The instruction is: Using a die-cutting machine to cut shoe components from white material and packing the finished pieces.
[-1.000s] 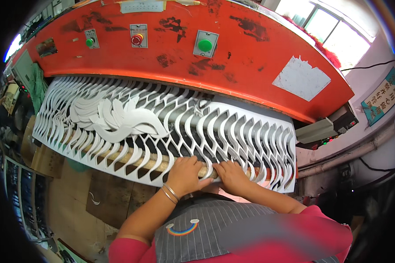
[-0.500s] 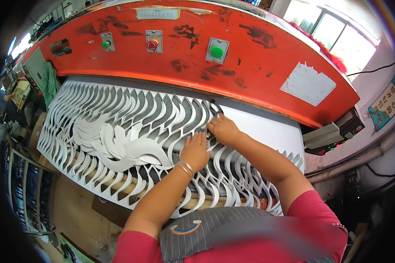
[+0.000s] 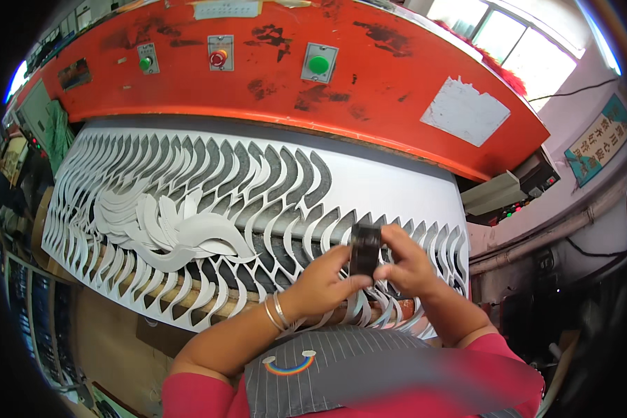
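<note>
My left hand and my right hand are raised over the white sheet. Between them they grip a dark, block-shaped cutting die, fingers on its two sides and thumbs near its lower end. The white sheet below has rows of curved, leaf-shaped cutouts with thin strips left between them. To the left of my hands, loose curved white pieces lie heaped on the sheet. Dark surface shows through many cutouts. The die's cutting edge cannot be made out.
Behind the sheet stands a large orange press with a red button and green buttons. A grey bracket and a black control box sit at its right end. Shelving stands at the lower left.
Both hands have drawn back toward me from the sheet's far cut row. The die has come up from the sheet and is now held between both hands. The view has shifted slightly right.
</note>
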Tool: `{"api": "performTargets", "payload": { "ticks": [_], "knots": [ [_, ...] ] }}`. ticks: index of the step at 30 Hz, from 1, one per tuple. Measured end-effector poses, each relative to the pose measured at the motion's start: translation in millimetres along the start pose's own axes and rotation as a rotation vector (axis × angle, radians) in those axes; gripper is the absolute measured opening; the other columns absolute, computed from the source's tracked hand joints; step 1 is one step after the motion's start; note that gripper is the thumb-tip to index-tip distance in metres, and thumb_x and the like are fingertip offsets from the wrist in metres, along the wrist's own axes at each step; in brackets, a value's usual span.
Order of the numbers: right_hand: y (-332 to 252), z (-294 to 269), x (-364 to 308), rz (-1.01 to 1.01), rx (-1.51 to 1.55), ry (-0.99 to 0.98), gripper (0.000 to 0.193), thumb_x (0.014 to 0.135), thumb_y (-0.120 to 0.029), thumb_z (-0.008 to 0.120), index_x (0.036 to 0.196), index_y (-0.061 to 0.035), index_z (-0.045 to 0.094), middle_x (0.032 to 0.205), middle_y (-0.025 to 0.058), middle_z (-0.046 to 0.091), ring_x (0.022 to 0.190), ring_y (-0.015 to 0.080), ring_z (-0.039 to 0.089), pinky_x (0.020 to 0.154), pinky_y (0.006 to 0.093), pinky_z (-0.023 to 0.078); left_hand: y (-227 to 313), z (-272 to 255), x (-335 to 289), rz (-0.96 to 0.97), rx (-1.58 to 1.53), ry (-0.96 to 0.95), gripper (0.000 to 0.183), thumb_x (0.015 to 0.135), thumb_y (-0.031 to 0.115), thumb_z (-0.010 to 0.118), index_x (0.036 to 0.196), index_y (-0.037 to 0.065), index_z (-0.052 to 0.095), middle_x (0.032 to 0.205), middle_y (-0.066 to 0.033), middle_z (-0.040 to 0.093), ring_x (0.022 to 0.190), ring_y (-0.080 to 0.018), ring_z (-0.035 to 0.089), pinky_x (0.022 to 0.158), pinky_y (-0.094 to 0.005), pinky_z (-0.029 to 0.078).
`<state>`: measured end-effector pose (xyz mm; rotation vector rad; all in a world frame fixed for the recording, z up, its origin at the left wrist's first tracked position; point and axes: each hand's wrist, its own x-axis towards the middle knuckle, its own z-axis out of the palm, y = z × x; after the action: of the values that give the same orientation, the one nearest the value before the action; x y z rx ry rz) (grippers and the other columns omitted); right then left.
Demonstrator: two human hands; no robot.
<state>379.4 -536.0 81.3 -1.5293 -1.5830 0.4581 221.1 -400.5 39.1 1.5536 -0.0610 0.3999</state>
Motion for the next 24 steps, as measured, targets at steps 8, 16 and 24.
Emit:
{"api": "performTargets", "payload": {
  "ticks": [8,16,24],
  "knots": [
    [-37.0,15.2,-32.6,0.113,0.321,-0.412,0.06,0.086,-0.016,0.066,0.137,0.0,0.038,0.127,0.0155,0.055,0.107,0.0203,0.06,0.091,0.0318,0.046,41.2,16.1,-46.3,-0.256,-0.158,-0.265,0.046,0.078,0.009,0.075,0.118,0.001,0.053,0.115,-0.0064,0.054,0.108,-0.013,0.053,0.096,-0.0299,0.039],
    [-37.7,52.3,-47.3,0.199,0.225,-0.208,0.047,0.084,-0.012,0.066,0.126,-0.0007,0.05,0.112,0.0132,0.064,0.099,0.0199,0.064,0.085,0.0304,0.05,52.6,22.9,-66.7,-0.24,0.157,-0.145,0.046,0.073,0.013,0.08,0.112,0.002,0.057,0.091,-0.0014,0.063,0.085,-0.0089,0.059,0.079,-0.026,0.048],
    [-34.2,36.4,5.5,-0.003,0.625,-0.185,0.037,0.089,-0.012,0.052,0.123,0.0017,0.049,0.103,0.0136,0.064,0.098,0.0164,0.059,0.083,0.03,0.046,74.4,34.0,-44.7,-0.209,0.166,0.402,0.025,0.084,0.001,0.059,0.106,-0.009,0.056,0.097,-0.012,0.063,0.081,-0.0177,0.062,0.071,-0.0281,0.051]
  ]
}}
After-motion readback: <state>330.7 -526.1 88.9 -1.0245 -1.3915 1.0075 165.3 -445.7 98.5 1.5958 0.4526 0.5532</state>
